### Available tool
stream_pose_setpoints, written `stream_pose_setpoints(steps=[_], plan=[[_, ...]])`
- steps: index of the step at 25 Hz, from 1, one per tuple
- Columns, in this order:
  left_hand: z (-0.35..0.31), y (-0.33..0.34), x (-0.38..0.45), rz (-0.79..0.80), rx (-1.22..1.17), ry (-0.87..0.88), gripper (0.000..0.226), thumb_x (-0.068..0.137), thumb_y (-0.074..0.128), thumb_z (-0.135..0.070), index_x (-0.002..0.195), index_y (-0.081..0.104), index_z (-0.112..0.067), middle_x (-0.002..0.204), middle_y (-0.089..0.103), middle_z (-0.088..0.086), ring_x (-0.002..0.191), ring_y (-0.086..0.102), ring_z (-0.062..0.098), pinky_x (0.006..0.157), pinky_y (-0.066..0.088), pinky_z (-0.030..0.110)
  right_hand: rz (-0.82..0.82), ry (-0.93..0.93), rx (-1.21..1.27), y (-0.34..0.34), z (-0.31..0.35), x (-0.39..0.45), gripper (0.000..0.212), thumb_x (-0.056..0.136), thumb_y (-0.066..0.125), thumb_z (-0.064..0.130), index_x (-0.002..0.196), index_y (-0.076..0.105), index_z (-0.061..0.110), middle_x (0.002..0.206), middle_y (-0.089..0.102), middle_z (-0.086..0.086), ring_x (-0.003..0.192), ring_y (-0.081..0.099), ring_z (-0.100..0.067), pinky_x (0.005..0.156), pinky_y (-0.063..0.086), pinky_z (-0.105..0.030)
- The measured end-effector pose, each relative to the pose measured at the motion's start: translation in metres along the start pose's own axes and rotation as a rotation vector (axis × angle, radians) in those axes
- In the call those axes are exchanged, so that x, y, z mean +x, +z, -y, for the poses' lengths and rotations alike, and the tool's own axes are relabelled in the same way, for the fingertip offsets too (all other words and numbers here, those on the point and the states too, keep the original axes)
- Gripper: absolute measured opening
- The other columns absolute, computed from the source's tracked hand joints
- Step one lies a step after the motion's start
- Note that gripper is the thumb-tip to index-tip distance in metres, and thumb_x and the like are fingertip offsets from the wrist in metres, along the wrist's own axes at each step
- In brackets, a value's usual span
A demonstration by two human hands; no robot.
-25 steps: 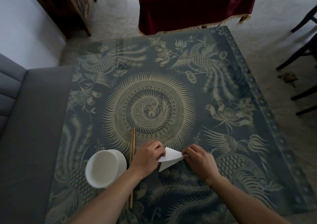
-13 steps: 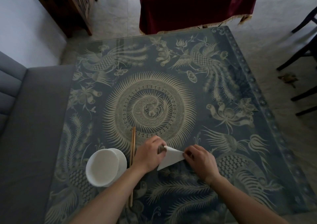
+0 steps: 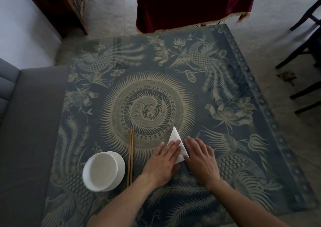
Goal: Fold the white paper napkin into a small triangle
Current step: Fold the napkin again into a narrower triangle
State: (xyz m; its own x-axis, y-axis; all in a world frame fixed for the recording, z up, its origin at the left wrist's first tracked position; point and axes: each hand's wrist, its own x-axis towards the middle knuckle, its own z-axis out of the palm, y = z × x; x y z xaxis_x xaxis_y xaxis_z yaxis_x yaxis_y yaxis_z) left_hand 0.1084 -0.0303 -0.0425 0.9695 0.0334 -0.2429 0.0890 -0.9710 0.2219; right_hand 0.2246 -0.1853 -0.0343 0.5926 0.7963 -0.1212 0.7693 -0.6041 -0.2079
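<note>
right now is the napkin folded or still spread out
Folded. The white paper napkin lies on the table as a small triangle, pressed flat under the left hand, the right hand beside it.

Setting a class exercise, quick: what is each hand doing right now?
Left hand: open, flat, fingers pressing on the white napkin.
Right hand: open, flat, beside the napkin; contact with it cannot be told.

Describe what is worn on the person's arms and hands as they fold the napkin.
Nothing is worn that can be seen. Both forearms are bare from the bottom edge of the picture to the wrists, with no sleeve in view. The left hand and right hand have no gloves, and no rings, watch or bracelet show. Fingernails look short and unpainted.
</note>
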Motion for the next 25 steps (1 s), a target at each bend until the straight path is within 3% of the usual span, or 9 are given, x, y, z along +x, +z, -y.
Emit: stream_pose_setpoints(steps=[2, 4, 8, 14, 20, 23, 25], plan=[[-0.003, 0.000, 0.002, 0.051, 0.046, -0.020, 0.069, 0.102, 0.012, -0.054, 0.154, -0.011, -0.014, 0.161, -0.023, 0.001, 0.145, -0.025, 0.015, 0.119, -0.008, 0.048, 0.083, -0.066, -0.024, 0.007, -0.002, -0.009, 0.066, 0.099, 0.025, 0.050, 0.154, 0.016, 0.014, 0.163, 0.010, -0.002, 0.148, 0.009, -0.031, 0.114, 0.013, -0.053], [-0.005, -0.002, 0.007, 0.072, 0.085, -0.035, 0.073, 0.100, 0.007, -0.059, 0.152, -0.018, -0.014, 0.159, -0.029, 0.002, 0.143, -0.030, 0.015, 0.118, -0.013, 0.049, 0.134, -0.102, -0.034, 0.013, -0.003, -0.016, 0.070, 0.100, 0.017, 0.055, 0.155, 0.011, 0.013, 0.163, 0.004, -0.003, 0.148, 0.004, -0.030, 0.113, 0.006, -0.056], [-0.008, 0.000, 0.014, 0.131, 0.111, -0.043, 0.077, 0.098, 0.005, -0.064, 0.152, -0.017, -0.014, 0.159, -0.029, 0.004, 0.142, -0.033, 0.016, 0.116, -0.014, 0.052, 0.211, -0.173, -0.078, 0.016, -0.009, -0.030, 0.071, 0.100, 0.019, 0.059, 0.154, 0.015, 0.014, 0.162, 0.008, -0.002, 0.148, 0.011, -0.026, 0.112, 0.011, -0.057], [0.003, 0.005, 0.021, 0.151, 0.133, 0.046, 0.073, 0.099, 0.007, -0.060, 0.153, -0.015, -0.016, 0.161, -0.022, 0.002, 0.143, -0.029, 0.015, 0.117, -0.015, 0.051, 0.239, -0.185, -0.116, 0.015, -0.012, -0.030, 0.072, 0.099, 0.028, 0.057, 0.155, 0.011, 0.014, 0.163, 0.006, -0.001, 0.148, 0.007, -0.026, 0.112, 0.009, -0.057], [0.041, -0.017, 0.040, 0.160, 0.155, -0.141, 0.069, 0.096, -0.006, -0.061, 0.151, -0.021, -0.022, 0.158, -0.028, -0.007, 0.142, -0.032, 0.017, 0.114, -0.018, 0.055, 0.269, -0.177, -0.130, 0.013, -0.012, -0.030, 0.072, 0.100, 0.027, 0.057, 0.155, 0.007, 0.015, 0.163, 0.001, -0.002, 0.148, -0.002, -0.026, 0.113, 0.006, -0.057], [0.028, -0.015, 0.024, 0.045, 0.037, -0.151, 0.070, 0.099, 0.000, -0.060, 0.153, -0.015, -0.019, 0.161, -0.024, -0.002, 0.145, -0.026, 0.019, 0.116, -0.014, 0.054, 0.258, -0.178, -0.130, 0.014, -0.012, -0.030, 0.072, 0.100, 0.025, 0.057, 0.155, 0.005, 0.016, 0.163, -0.001, -0.001, 0.148, -0.004, -0.026, 0.113, 0.005, -0.057], [0.008, 0.003, -0.010, 0.001, -0.013, -0.063, 0.070, 0.102, 0.015, -0.057, 0.156, -0.001, -0.015, 0.164, -0.011, 0.002, 0.149, -0.013, 0.019, 0.117, -0.005, 0.053, 0.254, -0.181, -0.126, 0.015, -0.012, -0.031, 0.071, 0.099, 0.027, 0.056, 0.155, 0.009, 0.015, 0.163, 0.004, -0.002, 0.149, 0.001, -0.026, 0.112, 0.009, -0.058]])
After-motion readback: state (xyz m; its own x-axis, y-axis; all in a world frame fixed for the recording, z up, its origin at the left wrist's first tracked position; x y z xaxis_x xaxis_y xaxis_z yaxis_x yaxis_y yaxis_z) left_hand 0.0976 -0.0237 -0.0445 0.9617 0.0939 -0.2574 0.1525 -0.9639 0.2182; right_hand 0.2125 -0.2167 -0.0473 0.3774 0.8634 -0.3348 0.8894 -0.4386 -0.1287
